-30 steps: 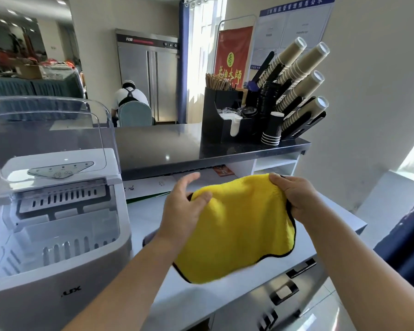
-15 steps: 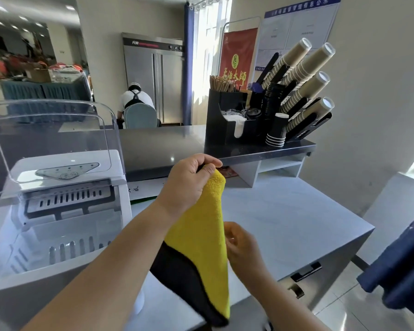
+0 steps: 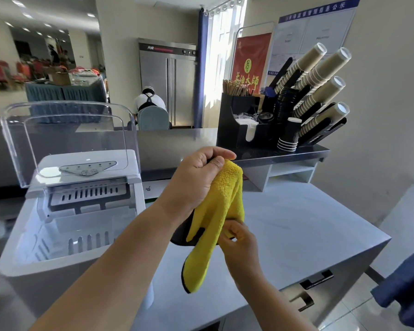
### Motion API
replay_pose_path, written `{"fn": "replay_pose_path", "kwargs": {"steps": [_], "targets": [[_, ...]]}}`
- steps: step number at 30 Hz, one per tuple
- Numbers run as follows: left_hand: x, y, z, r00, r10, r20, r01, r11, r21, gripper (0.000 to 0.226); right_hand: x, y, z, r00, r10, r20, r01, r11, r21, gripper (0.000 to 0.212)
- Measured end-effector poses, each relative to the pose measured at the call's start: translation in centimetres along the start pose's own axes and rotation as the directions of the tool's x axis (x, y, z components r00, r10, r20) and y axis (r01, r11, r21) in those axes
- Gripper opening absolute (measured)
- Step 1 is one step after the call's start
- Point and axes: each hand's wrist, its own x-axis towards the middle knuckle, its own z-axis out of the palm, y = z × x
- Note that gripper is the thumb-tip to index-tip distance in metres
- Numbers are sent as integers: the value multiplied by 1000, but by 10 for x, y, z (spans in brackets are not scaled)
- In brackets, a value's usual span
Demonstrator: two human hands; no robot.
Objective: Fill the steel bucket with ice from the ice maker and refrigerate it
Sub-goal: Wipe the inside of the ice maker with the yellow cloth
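A white ice maker [image 3: 65, 235] stands on the counter at the left, its clear lid [image 3: 67, 137] raised upright and its basket showing inside. My left hand [image 3: 196, 180] grips the top of a yellow cloth with a black back [image 3: 215, 225], which hangs folded above the counter. Lower down, my right hand [image 3: 239, 240] pinches the cloth's right edge. No steel bucket is in view. A tall steel refrigerator [image 3: 167, 82] stands against the far wall.
A grey counter [image 3: 308, 225] spreads to the right, with drawer handles [image 3: 316, 280] on its front. On the raised dark shelf [image 3: 285, 154] sits a black organiser with paper cup stacks [image 3: 316, 91]. A person in white sits beyond the shelf.
The cloth went from spread flat between both hands to hanging folded from my raised left hand. My right hand dropped and now pinches its lower edge.
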Motion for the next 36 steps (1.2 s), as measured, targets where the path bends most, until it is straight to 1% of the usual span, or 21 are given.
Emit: {"fn": "replay_pose_path", "kwargs": {"steps": [3, 5, 7, 9, 12, 14, 17, 19, 21, 23, 24, 26, 28, 29, 31, 33, 35, 36], "targets": [[2, 2, -11, 999, 20, -46, -18, 999, 47, 23, -5, -2, -2, 998, 46, -33, -42, 993, 110, 12], [3, 5, -22, 999, 11, -47, -8, 998, 58, 18, -5, -2, -11, 995, 61, -79, -51, 991, 121, 5], [2, 9, -30, 1000, -24, 0, 24, 998, 64, 38, -2, -6, -24, 990, 64, -129, -48, 991, 124, 6], [-2, 12, -34, 999, -40, 32, 36, 992, 122, 55, 6, -13, -38, 983, 57, -176, -36, 992, 124, 4], [-7, 12, -38, 999, -34, -3, 34, 945, 326, 57, 18, -26, -55, 973, 23, -231, 0, 995, 99, 28], [-12, 13, -43, 999, -26, -39, 42, 874, 484, 53, 27, -40, -62, 973, -19, -228, 25, 999, 24, 32], [-20, 15, -53, 997, -24, -69, 62, 776, 627, 45, 40, -59, -68, 975, -146, -169, 106, 969, -224, 31], [-26, 16, -60, 997, -34, -77, 78, 704, 706, 27, 45, -73, -68, 965, -229, -126, 172, 920, -353, 28], [-32, 15, -67, 995, -37, -91, 94, 630, 771, 6, 50, -82, -65, 941, -308, -141, 218, 870, -441, 20], [-38, 12, -76, 992, -52, -113, 122, 594, 795, 18, 52, -90, -55, 913, -370, -175, 229, 816, -531, 9], [-41, 9, -81, 991, -46, -122, 126, 589, 798, 23, 52, -93, -48, 905, -385, -181, 223, 791, -570, 3], [-45, 5, -94, 991, -14, -132, 114, 598, 793, 25, 51, -97, -29, 893, -423, -152, 250, 748, -615, 7], [-51, -2, -109, 991, -17, -132, 112, 635, 765, 26, 50, -97, -12, 898, -427, -110, 284, 752, -595, 7], [-55, -5, -117, 990, -45, -134, 129, 668, 733, 27, 49, -96, -2, 904, -417, -92, 293, 763, -576, 6], [-67, -9, -128, 982, -109, -156, 183, 769, 612, 28, 48, -91, 17, 911, -408, -55, 313, 773, -551, 3], [-78, -14, -139, 967, -115, -229, 221, 828, 515, 26, 47, -86, 36, 908, -418, -19, 337, 758, -558, 4], [-85, -18, -150, 941, -73, -331, 245, 822, 514, 21, 45, -84, 52, 891, -453, -8, 362, 722, -590, 6], [-88, -19, -157, 922, -50, -383, 255, 824, 506, 19, 43, -85, 62, 871, -491, -14, 383, 698, -605, 7]]}}
